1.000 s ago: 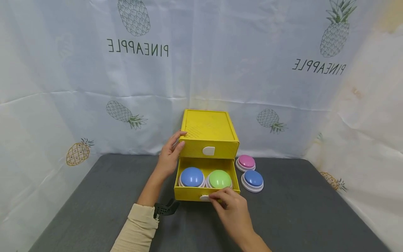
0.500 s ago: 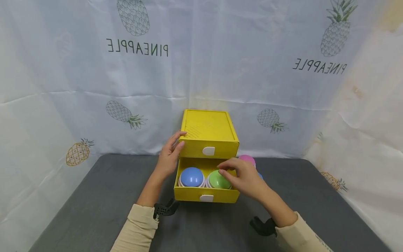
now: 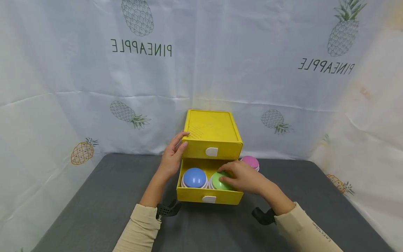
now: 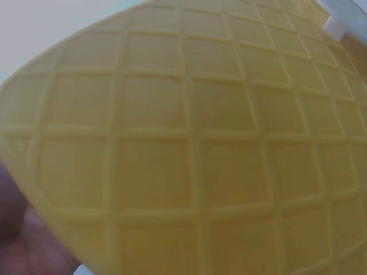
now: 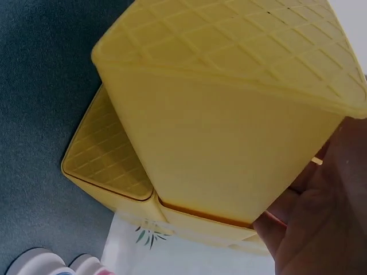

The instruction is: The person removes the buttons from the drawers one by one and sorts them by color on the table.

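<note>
Green dome (image 3: 217, 183) on white base: inside lower drawer (image 3: 228, 199) of yellow box (image 3: 212, 124), on the right. Right hand (image 3: 244, 176) over it, thumb and fingers bent and apart above the dome; cannot tell whether they grip. Blue dome (image 3: 194, 177) beside the green, in the same drawer, left. Lower drawer pulled out, white tab (image 3: 209, 199) on its front; upper drawer (image 3: 195, 149) pushed in. Left hand (image 3: 171, 157) holds the box's front left corner, fingertips on top edge, thumb on front. Pink dome (image 3: 251, 162) on dark table (image 3: 119, 196), right of box. Pineapple-print curtain (image 3: 220, 70) behind.
</note>
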Motion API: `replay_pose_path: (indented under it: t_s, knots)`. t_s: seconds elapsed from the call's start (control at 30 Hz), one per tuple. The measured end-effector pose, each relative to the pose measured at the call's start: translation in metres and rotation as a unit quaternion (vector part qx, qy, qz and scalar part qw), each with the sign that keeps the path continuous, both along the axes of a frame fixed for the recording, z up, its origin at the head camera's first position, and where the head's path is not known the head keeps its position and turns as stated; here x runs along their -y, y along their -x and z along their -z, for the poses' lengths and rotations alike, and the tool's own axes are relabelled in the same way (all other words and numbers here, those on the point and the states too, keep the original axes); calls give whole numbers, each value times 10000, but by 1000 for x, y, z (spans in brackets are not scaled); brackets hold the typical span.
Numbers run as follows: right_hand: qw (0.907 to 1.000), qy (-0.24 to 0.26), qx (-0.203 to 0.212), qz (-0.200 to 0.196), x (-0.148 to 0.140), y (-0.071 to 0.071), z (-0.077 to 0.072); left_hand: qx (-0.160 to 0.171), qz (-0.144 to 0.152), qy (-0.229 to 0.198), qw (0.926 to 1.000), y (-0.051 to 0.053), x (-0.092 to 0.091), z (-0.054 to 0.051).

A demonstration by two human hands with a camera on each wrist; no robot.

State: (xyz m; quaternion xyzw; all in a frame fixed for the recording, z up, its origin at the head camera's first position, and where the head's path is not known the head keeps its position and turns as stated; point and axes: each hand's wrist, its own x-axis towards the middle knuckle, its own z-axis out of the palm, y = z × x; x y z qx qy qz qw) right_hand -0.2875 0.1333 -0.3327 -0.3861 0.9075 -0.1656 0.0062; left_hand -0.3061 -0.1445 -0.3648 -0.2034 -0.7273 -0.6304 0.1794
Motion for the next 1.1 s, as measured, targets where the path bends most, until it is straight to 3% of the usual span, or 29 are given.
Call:
replay_pose_path:
  t_s: [0.23,0.67,0.87,1.1]
  knots:
    - [9997,233,-79,2,-1,-3,4,-16,-32,-16,10000,0,1,0]
    - [9923,1203,279,33,-5,-11,1,-11,-64,38,10000,-1,1,0]
    - [9924,1220,145,-31,-5,-12,5,18,-73,14,10000,0,1,1]
    - [9850,1700,250,-141,-6,-11,8,1,-61,-14,10000,1,0,0]
